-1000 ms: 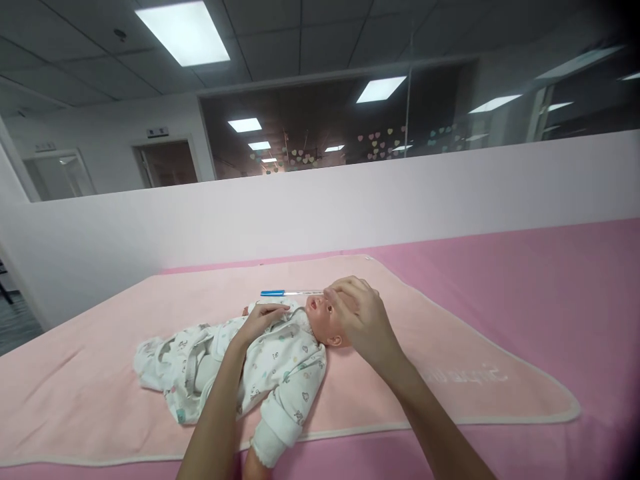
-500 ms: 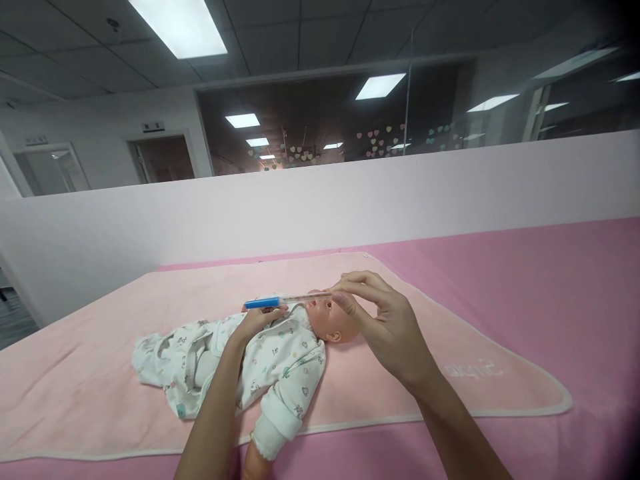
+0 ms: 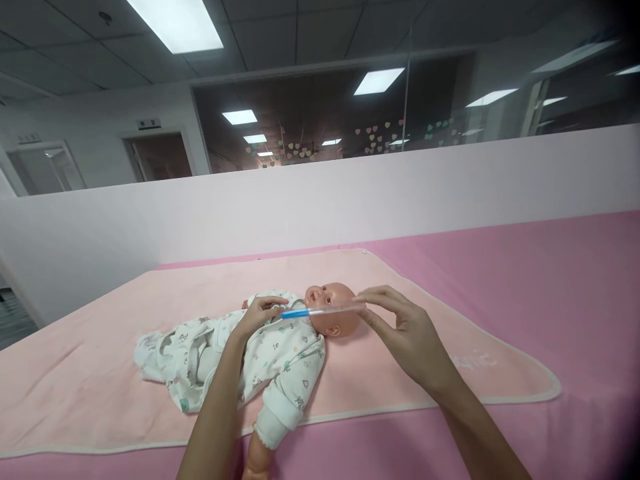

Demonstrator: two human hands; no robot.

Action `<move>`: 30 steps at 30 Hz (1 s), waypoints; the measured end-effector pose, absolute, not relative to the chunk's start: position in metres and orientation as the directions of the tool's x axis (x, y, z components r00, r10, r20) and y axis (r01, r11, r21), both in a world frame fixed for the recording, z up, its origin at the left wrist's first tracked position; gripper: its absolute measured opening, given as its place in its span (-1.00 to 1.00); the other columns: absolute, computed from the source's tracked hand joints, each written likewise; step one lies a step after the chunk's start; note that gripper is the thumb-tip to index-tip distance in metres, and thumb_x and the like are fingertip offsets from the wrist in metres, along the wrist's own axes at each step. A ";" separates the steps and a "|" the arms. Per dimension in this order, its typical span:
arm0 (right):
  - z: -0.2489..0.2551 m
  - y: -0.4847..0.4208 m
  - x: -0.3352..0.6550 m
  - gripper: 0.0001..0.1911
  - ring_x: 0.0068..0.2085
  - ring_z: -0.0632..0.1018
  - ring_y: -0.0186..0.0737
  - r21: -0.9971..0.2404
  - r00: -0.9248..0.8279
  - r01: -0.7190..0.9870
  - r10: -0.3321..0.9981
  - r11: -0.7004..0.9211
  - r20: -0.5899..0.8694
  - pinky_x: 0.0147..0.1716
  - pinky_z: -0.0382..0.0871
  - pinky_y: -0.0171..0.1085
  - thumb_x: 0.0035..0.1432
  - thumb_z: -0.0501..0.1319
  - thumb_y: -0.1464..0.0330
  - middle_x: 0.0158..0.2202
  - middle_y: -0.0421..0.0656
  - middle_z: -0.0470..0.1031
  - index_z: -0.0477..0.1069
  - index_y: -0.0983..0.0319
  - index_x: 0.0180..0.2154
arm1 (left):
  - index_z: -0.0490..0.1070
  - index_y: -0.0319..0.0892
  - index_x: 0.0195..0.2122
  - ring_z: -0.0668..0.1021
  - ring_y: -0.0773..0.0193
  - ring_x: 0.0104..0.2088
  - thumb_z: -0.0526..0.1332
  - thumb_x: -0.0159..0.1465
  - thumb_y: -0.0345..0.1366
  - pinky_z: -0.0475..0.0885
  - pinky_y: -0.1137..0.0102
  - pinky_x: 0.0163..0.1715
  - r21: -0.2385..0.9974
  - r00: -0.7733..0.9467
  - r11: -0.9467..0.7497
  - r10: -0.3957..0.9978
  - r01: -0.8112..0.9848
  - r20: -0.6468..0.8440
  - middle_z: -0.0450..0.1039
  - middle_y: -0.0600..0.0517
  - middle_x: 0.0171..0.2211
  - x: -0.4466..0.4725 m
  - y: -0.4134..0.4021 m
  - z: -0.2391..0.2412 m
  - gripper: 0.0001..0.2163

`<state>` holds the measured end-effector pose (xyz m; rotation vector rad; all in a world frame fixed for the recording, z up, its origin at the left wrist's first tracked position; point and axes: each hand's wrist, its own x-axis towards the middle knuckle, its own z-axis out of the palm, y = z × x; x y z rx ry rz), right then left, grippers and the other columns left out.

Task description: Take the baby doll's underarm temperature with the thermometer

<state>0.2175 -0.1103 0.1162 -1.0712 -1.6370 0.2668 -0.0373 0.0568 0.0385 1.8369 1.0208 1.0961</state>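
Observation:
My right hand (image 3: 407, 333) pinches the clear end of a slim thermometer (image 3: 330, 309) between thumb and fingertips. The thermometer lies nearly level in the air, its blue end (image 3: 295, 314) pointing left, in front of the doll's head. My left hand (image 3: 260, 316) is over the chest of the baby doll (image 3: 285, 353), fingers loosely stretched out, just beside the blue end and seemingly not gripping it. On its back, the doll wears a white printed outfit, its bald head (image 3: 340, 293) to the right.
Beneath the doll a peach blanket (image 3: 400, 380) with a pale edge is spread on a pink cover (image 3: 590, 300). A low white wall (image 3: 320, 207) runs behind. Above it is a glass window (image 3: 325, 113) with heart stickers.
My right hand has moved right and slightly down, carrying the thermometer along. The blue end has come away from my left hand, and more of the doll's face shows.

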 end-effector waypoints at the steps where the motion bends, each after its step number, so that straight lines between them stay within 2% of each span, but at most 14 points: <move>1: 0.105 -0.107 0.226 -0.76 -0.18 0.46 -0.20 -0.694 0.022 0.508 0.797 0.511 0.604 -0.21 0.33 -0.27 0.09 0.12 0.21 -0.21 -0.14 0.46 0.47 0.15 -0.25 | 0.52 -0.27 -0.30 0.34 0.37 -0.55 0.29 -0.05 -0.17 0.16 0.48 -0.56 0.881 0.314 -0.397 0.897 0.257 0.312 0.42 0.02 -0.55 -0.037 0.056 0.039 -0.67; 4: 0.065 -0.095 0.251 -0.73 -0.20 0.48 -0.16 -0.814 0.091 0.497 0.915 0.300 0.392 -0.17 0.32 -0.23 0.00 0.17 0.20 -0.27 -0.10 0.50 0.49 0.23 -0.31 | 0.51 -0.27 -0.28 0.33 0.38 -0.55 0.28 -0.04 -0.16 0.15 0.48 -0.55 0.883 0.316 -0.387 0.900 0.266 0.299 0.41 0.03 -0.56 -0.037 0.057 0.039 -0.66; 7: 0.036 -0.085 0.269 -0.70 -0.27 0.48 -0.14 -0.896 0.102 0.424 0.977 0.130 0.190 -0.28 0.33 -0.26 -0.08 0.19 0.20 -0.34 -0.07 0.52 0.50 0.28 -0.37 | 0.51 -0.27 -0.27 0.35 0.37 -0.54 0.28 -0.04 -0.15 0.17 0.48 -0.53 0.885 0.317 -0.383 0.901 0.265 0.296 0.44 0.02 -0.53 -0.037 0.057 0.039 -0.65; 11: 0.027 -0.078 0.277 -0.77 -0.47 0.37 -0.31 -0.898 0.077 0.435 0.991 0.069 0.113 -0.49 0.20 -0.36 -0.10 0.14 0.26 -0.53 -0.18 0.42 0.45 0.29 -0.51 | 0.51 -0.26 -0.27 0.36 0.36 -0.51 0.29 -0.06 -0.14 0.20 0.47 -0.51 0.887 0.314 -0.381 0.902 0.261 0.295 0.46 0.00 -0.50 -0.038 0.057 0.039 -0.64; 13: 0.030 -0.076 0.276 -0.78 -0.57 0.23 -0.40 -0.870 0.051 0.488 0.992 0.077 0.116 -0.57 0.07 -0.39 -0.08 0.09 0.30 -0.65 -0.27 0.25 0.36 0.27 -0.63 | 0.51 -0.26 -0.27 0.37 0.35 -0.51 0.28 -0.05 -0.15 0.20 0.48 -0.51 0.889 0.312 -0.377 0.904 0.260 0.292 0.45 0.00 -0.50 -0.038 0.058 0.039 -0.65; 16: 0.037 -0.074 0.271 -0.75 -0.61 0.10 -0.43 -0.793 0.044 0.602 0.989 0.089 0.144 -0.59 -0.07 -0.39 -0.08 0.02 0.37 -0.70 -0.31 0.03 0.23 0.25 -0.72 | 0.51 -0.26 -0.27 0.38 0.34 -0.48 0.28 -0.04 -0.17 0.21 0.48 -0.50 0.892 0.313 -0.375 0.904 0.253 0.291 0.46 -0.01 -0.46 -0.039 0.059 0.038 -0.66; 20: 0.038 -0.067 0.268 -0.74 -0.63 0.01 -0.44 -0.609 0.045 0.790 0.983 0.072 0.176 -0.60 -0.16 -0.36 -0.12 -0.04 0.50 -0.70 -0.31 -0.08 0.20 0.23 -0.76 | 0.51 -0.26 -0.26 0.41 0.32 -0.44 0.28 -0.04 -0.18 0.23 0.48 -0.49 0.897 0.313 -0.372 0.904 0.239 0.291 0.47 -0.03 -0.44 -0.039 0.060 0.037 -0.66; 22: 0.036 -0.062 0.269 -0.73 -0.66 0.03 -0.43 -0.507 0.033 0.860 0.984 0.062 0.176 -0.60 -0.17 -0.35 -0.17 -0.04 0.56 -0.73 -0.31 -0.03 0.25 0.22 -0.76 | 0.51 -0.26 -0.27 0.40 0.33 -0.46 0.29 -0.05 -0.19 0.24 0.49 -0.50 0.898 0.307 -0.374 0.904 0.232 0.298 0.47 -0.02 -0.44 -0.039 0.060 0.037 -0.67; 25: 0.034 -0.057 0.267 -0.73 -0.64 0.22 -0.37 -0.399 0.073 0.916 0.962 0.039 0.262 -0.60 -0.10 -0.36 -0.17 0.00 0.58 -0.70 -0.23 0.23 0.39 0.23 -0.66 | 0.52 -0.27 -0.28 0.40 0.35 -0.48 0.29 -0.06 -0.21 0.23 0.50 -0.52 0.898 0.300 -0.379 0.903 0.224 0.307 0.47 -0.02 -0.46 -0.038 0.061 0.037 -0.68; 27: 0.039 -0.057 0.257 -0.75 -0.56 0.36 -0.31 -0.375 0.124 0.927 0.921 0.026 0.369 -0.59 -0.01 -0.37 -0.08 0.03 0.53 -0.60 -0.15 0.40 0.46 0.23 -0.53 | 0.52 -0.27 -0.28 0.41 0.34 -0.47 0.28 -0.05 -0.21 0.24 0.50 -0.52 0.899 0.303 -0.377 0.903 0.223 0.304 0.47 -0.02 -0.46 -0.038 0.062 0.037 -0.68; 30: 0.053 -0.057 0.222 -0.74 -0.55 0.41 -0.28 -0.372 0.130 0.925 0.848 0.083 0.513 -0.58 0.04 -0.36 0.06 0.01 0.40 -0.55 -0.13 0.46 0.47 0.22 -0.44 | 0.52 -0.27 -0.29 0.43 0.32 -0.43 0.28 -0.04 -0.23 0.26 0.49 -0.49 0.907 0.303 -0.372 0.903 0.200 0.304 0.48 -0.03 -0.43 -0.038 0.063 0.036 -0.70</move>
